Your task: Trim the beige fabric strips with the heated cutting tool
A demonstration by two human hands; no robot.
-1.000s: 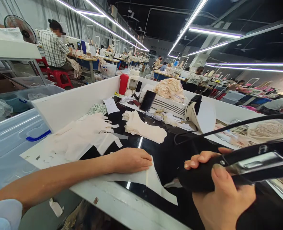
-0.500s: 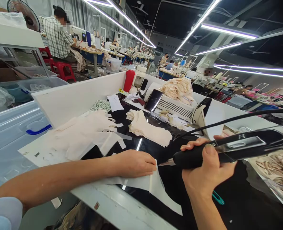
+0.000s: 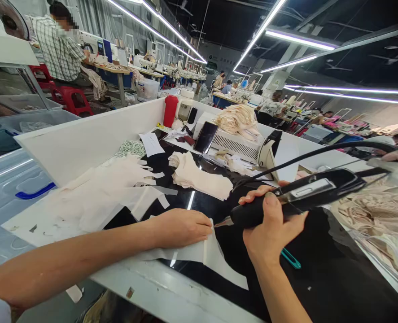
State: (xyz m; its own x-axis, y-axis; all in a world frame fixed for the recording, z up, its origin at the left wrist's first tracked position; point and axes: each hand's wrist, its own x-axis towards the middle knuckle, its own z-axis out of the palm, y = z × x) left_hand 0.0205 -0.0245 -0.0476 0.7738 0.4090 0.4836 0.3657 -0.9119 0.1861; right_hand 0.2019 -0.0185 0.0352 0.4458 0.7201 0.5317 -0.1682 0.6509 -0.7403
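My left hand (image 3: 183,228) lies over a pale fabric piece (image 3: 220,262) near the table's front edge, fingers pressed together on it. My right hand (image 3: 274,220) grips a black handheld tool (image 3: 306,193), whose thin metal tip reaches the fabric edge beside my left fingertips. A black cable runs back from the tool. A stack of cream pieces (image 3: 200,175) lies behind my hands, and a heap of pale cut pieces (image 3: 98,190) spreads to the left. Right of my right wrist lies a small teal tool (image 3: 290,259).
A white low wall (image 3: 94,139) borders the table. Along the back stand a red bottle (image 3: 170,111), a phone (image 3: 206,137) and a vented box (image 3: 234,146) topped with cream fabric. More fabric (image 3: 373,211) is heaped at right. A person (image 3: 57,49) sits at a sewing machine.
The view has shifted, so the table and both hands appear farther left. The tool's tip is now closer to my left fingertips, at the fabric edge.
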